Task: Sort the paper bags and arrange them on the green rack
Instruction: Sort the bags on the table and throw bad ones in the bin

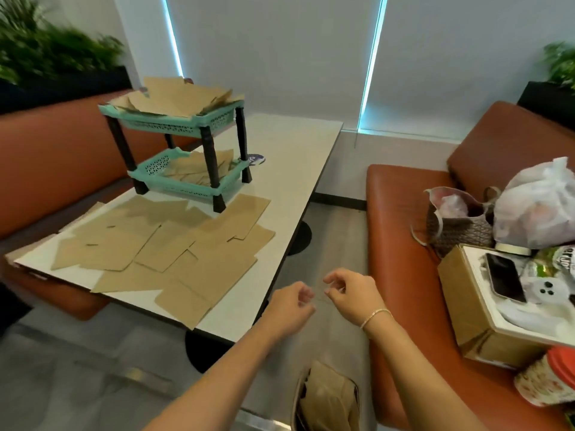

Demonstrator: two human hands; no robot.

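On the white counter, toward its far left end, stands the green rack, two basket tiers on dark posts. Brown paper bags lie heaped on the top tier, some overhanging its rim, and a few more sit in the lower tier. In front of the rack, a spread of flat paper bags covers the near part of the counter, overlapping one another, with some reaching over the near edge. Past the counter's near right corner, both arms stretch forward over the floor. The left hand hangs just beside that corner with its fingers loosely curled inward, holding nothing and touching nothing. Close to its right, not touching it, the right hand, a thin bracelet on its wrist, has its fingers bent and relaxed, thumb and forefinger near each other; whether anything is pinched between them cannot be told. Below the arms, a container on the floor holds more brown paper bags. To the right, an orange bench carries a woven handbag, a white plastic bag and a cardboard box with a phone on top.
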